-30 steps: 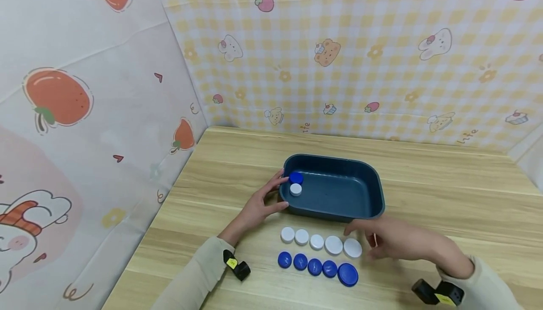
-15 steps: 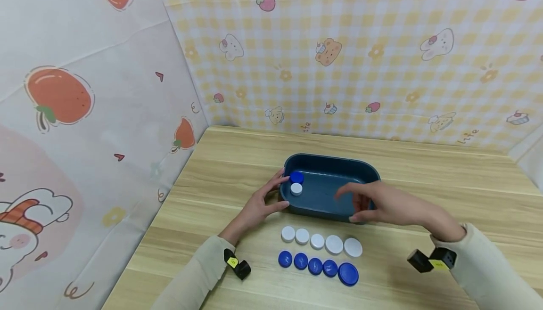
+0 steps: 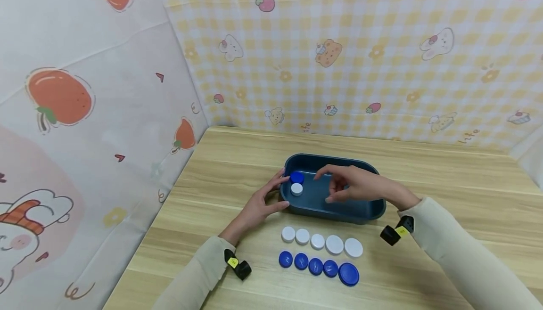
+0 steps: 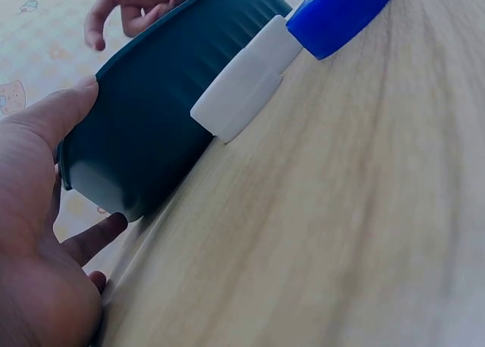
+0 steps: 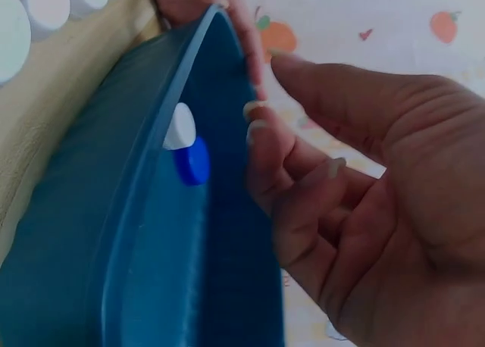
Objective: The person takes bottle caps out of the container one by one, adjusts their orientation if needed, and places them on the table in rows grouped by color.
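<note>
A dark teal plastic tub [image 3: 335, 212] stands on the table, with a blue cap [image 3: 297, 177] and a white cap [image 3: 296, 189] side by side inside its left end. My left hand [image 3: 256, 206] holds that end, thumb at the near corner and fingers around the far side; the left wrist view shows the thumb on the rim. Over the tub's middle hovers my right hand [image 3: 354, 183], thumb and index finger apart, nothing between them. In front of the tub lie a row of white caps [image 3: 317, 241] and, nearer me, a row of blue caps [image 3: 316, 266].
The wooden table [image 3: 237, 159] extends on both sides of the tub. Behind it hangs a yellow checked cloth [image 3: 360, 74]; a white printed cloth [image 3: 106, 112] covers the left side. Both sleeves carry black wrist cameras [image 3: 396, 231].
My right hand has moved left and away from me, from beside the right end of the white row to above the tub. The left hand, tub and caps have stayed put.
</note>
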### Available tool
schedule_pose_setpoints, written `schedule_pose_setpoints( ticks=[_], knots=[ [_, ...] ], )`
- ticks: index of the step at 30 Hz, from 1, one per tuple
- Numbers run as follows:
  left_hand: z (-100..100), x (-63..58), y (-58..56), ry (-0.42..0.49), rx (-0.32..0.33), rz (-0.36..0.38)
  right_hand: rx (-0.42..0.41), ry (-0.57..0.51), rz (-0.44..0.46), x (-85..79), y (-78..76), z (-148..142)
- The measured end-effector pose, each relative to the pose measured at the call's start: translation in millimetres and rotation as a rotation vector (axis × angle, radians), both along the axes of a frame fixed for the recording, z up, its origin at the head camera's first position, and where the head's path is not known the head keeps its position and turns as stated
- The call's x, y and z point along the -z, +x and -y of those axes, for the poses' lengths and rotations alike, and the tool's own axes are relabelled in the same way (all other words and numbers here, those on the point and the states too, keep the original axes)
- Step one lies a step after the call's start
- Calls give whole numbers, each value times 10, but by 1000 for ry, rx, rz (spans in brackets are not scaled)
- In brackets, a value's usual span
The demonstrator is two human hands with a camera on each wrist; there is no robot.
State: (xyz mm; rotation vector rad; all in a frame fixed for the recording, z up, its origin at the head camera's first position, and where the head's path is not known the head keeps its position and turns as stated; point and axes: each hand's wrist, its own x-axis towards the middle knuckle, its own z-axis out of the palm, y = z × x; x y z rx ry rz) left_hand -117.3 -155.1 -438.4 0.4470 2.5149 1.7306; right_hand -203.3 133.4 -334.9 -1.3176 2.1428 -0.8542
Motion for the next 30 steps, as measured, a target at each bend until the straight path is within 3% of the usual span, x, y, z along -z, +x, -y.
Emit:
schedule_pose_setpoints(
  ticks=[15,30],
  knots=[
    [15,3,8,18,12,11,28,95,222,237,-307,306],
    [29,2,12,29,23,3,43,181,211,405,-384,533]
  ],
)
